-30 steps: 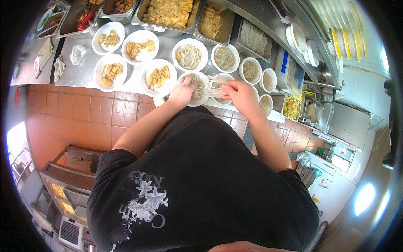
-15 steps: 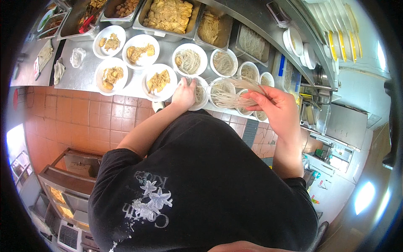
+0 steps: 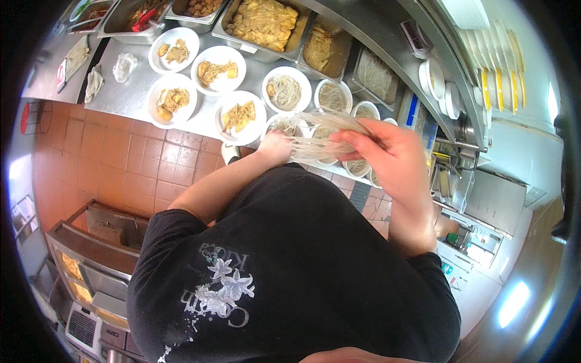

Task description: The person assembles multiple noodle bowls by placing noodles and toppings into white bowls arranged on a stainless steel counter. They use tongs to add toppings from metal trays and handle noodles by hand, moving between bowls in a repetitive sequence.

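In the head view, white bowls (image 3: 252,138) and steel trays (image 3: 272,55) are crowding around the noodles (image 3: 318,149), which the right hand (image 3: 387,150) is pinching between thumb and bent fingers above the counter (image 3: 134,91), the strands partly covering bowls behind; the left hand (image 3: 276,147) is lying at one bowl, its fingertips too hidden to tell their grip. Below, red floor tiles (image 3: 115,157) are showing, and faded lettering is running beside flowers (image 3: 236,284) on the black shirt (image 3: 327,242).
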Demonstrator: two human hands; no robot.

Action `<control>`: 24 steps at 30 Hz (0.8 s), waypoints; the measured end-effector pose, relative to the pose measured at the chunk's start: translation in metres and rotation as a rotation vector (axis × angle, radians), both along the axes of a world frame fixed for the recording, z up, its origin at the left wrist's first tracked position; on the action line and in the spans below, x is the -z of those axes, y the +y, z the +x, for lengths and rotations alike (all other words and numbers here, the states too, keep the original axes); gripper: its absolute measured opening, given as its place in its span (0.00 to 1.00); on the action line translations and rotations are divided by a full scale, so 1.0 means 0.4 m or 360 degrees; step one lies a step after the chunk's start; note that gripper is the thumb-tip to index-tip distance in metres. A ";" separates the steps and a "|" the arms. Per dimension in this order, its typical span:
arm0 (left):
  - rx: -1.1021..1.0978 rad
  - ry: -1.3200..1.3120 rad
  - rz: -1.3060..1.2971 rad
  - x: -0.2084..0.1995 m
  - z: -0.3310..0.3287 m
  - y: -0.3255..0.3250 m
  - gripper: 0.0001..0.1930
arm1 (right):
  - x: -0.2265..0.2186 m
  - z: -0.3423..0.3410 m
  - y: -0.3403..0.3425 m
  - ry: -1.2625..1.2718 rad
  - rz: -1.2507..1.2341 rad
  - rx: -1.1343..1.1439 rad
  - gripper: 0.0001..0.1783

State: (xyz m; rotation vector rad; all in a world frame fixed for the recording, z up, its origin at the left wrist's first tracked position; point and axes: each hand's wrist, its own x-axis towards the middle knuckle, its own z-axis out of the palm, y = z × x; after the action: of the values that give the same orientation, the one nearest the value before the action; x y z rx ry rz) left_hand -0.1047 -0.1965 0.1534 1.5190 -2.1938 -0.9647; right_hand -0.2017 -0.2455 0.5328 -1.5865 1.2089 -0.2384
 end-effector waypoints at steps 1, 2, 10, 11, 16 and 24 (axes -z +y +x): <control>-0.0015 0.0143 -0.0083 -0.001 0.005 0.006 0.15 | 0.031 0.010 -0.015 0.0095 -0.0009 -0.0085 0.15; 0.0017 0.0218 -0.0073 -0.003 0.010 0.009 0.14 | 0.073 0.019 -0.032 0.0069 -0.0059 -0.0227 0.15; -0.0196 -0.0103 -0.0070 0.027 -0.004 0.017 0.16 | 0.766 0.230 -0.125 0.0102 0.0459 -0.0089 0.17; -0.0270 -0.0067 -0.0305 0.037 -0.007 0.026 0.15 | 0.811 0.215 -0.134 0.0126 0.0348 -0.0270 0.17; -0.0212 -0.0112 -0.0474 0.071 0.003 0.051 0.12 | 0.834 0.033 -0.158 -0.0197 0.0367 -0.0102 0.17; 0.0234 -0.0301 -0.0253 0.015 0.051 0.017 0.11 | 0.800 -0.297 -0.089 0.0815 -0.0311 0.0144 0.11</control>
State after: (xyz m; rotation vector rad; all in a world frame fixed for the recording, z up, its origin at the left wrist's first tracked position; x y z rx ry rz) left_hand -0.0843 -0.1898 0.1475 1.4452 -2.4783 -0.6914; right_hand -0.3203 -0.2810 0.2126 -1.8284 1.6934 -0.0022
